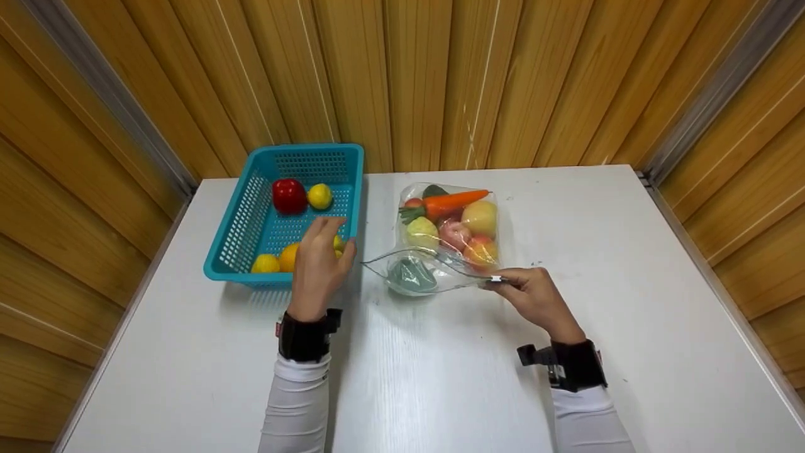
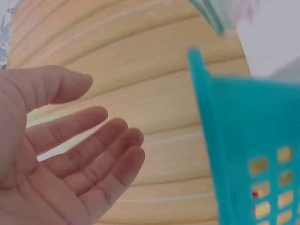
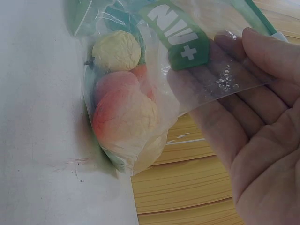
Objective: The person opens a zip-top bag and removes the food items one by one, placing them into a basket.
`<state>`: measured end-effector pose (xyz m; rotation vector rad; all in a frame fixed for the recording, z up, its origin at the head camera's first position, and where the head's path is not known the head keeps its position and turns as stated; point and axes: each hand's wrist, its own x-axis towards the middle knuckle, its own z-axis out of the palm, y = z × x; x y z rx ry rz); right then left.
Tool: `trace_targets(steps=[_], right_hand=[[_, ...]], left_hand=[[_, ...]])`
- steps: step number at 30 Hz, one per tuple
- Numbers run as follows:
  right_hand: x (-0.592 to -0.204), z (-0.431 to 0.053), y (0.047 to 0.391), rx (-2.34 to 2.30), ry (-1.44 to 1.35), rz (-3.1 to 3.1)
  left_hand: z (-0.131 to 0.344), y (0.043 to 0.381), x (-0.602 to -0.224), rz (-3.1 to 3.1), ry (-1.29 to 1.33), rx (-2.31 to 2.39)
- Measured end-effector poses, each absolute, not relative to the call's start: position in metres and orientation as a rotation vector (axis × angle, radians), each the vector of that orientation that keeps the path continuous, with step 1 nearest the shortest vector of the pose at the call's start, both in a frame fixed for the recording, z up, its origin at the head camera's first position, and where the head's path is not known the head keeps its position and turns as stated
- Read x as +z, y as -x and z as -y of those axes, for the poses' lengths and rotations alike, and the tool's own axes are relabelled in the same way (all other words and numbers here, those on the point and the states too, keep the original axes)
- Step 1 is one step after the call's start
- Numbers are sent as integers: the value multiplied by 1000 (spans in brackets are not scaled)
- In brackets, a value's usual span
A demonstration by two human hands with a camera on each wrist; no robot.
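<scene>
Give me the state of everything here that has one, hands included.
Zip bag: unsealed, mouth gaping, partly filled
White slider: at the mouth's end beside the right hand
Basket: upright, uncovered, partly filled
Carrot: lying inside the bag
Left hand: holding nothing
Right hand: gripping the bag's edge

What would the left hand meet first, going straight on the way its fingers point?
Likely the far lemon in the blue basket, ahead of the left hand, whose height is unclear; it may pass above.
</scene>
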<state>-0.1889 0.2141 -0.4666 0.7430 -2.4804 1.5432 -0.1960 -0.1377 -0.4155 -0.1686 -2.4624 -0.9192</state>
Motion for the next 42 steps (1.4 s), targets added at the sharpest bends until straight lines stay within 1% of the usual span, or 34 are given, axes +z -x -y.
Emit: trace_targets(steps=[6, 17, 25, 32, 42], right_hand=[[-467, -214, 189, 1537, -719, 2495], [-467, -213, 189, 1564, -739, 2467], [-468, -212, 189, 1540, -691, 2476], [-466, -211, 188, 1542, -674, 2453], [-467, -210, 188, 1542, -703, 2426]], left_hand=[[122, 191, -412, 2497, 330, -931], [89, 178, -410, 2538, 749, -1034], [65, 180, -423, 2639, 986, -884], [51, 190, -443, 2711, 1024, -725], [40, 207, -474, 2778, 857, -607]])
